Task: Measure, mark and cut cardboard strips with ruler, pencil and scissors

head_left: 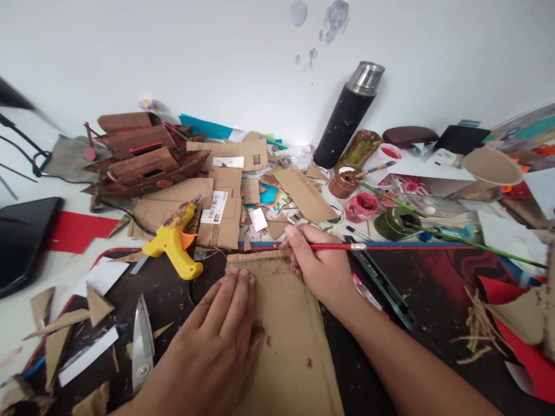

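My left hand (221,329) lies flat on a long strip of brown cardboard (290,323), fingers stretched out near its far edge. My right hand (323,266) is closed around a red pencil (333,247) at the strip's far right corner. The pencil lies almost level, its pale eraser end to the right and its other end pointing left over the far edge. A few dark stains mark the strip. Left of my left hand are scissors (143,341), their handles hidden, and a yellow glue gun (173,240).
Brown model boats (147,153) stand at the back left. Cardboard pieces (221,202) and scraps lie behind the dark mat (368,370). A black flask (347,115) leans against the wall. Paint jars (362,207) with brushes stand at the right, beyond a dark green cutter-like tool (384,289).
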`<state>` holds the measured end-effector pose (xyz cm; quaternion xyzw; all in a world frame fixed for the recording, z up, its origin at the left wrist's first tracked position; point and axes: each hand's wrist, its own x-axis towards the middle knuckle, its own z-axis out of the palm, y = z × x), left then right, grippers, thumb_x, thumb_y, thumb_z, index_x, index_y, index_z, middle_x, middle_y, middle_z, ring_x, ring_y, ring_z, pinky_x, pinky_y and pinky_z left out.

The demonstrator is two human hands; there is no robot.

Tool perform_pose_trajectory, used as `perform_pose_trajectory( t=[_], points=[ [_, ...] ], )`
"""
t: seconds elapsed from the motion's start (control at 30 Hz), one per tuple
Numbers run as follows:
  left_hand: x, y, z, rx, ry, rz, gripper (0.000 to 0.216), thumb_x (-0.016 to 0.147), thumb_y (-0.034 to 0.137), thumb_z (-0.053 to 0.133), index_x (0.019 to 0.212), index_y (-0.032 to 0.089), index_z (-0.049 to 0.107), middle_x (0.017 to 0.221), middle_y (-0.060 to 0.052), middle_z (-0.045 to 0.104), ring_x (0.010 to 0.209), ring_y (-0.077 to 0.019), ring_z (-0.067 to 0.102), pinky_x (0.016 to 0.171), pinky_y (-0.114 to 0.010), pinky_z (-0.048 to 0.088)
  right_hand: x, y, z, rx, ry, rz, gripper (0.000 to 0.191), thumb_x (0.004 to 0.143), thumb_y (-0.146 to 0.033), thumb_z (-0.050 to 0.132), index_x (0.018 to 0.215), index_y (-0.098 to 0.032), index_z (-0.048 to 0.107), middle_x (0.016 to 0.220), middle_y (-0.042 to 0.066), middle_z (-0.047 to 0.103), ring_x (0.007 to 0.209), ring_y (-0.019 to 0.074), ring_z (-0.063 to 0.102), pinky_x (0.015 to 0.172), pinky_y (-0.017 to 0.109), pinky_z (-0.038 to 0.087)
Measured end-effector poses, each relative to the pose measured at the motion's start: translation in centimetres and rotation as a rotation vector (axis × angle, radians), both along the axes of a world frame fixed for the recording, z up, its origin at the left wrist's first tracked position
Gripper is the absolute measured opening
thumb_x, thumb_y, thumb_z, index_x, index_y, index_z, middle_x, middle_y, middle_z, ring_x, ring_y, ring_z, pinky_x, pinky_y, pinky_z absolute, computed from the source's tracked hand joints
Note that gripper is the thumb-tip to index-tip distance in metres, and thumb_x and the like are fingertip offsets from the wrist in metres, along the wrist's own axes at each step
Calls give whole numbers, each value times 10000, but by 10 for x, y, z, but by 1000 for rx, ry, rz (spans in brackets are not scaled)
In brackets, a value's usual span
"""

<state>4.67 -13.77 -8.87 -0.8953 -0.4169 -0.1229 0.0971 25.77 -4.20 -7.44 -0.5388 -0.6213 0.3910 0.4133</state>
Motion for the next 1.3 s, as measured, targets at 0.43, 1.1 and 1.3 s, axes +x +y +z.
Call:
perform_pose_trajectory(
  t=[0.43,1.1,1.3],
  points=[
    [0,2,1,-12,-30,5,601,1178,307,304,1393,-96,694,1451,-297,712,1384,-400,654,1211,-505,413,0,0,0,-4,-11,-13,450,1116,-533,569,796,-245,700,568,-10,617,608,186,652,542,282,467],
    [1,2,1,-8,-28,-8,595,1184,305,303,1432,-116,643,1477,-314,687,1407,-413,638,1216,-523,404,1,1,1,0,-10,-12,427,1119,-511,572,821,-244,723,549,-17,604,576,186,640,556,293,467],
    [1,2,1,-6,-34,-8,617,1187,317,275,1399,-101,676,1445,-298,712,1394,-403,643,1213,-515,397,1,1,0,25,-4,-6,429,1124,-487,565,804,-234,694,545,-28,599,502,156,577,558,289,455]
  ],
)
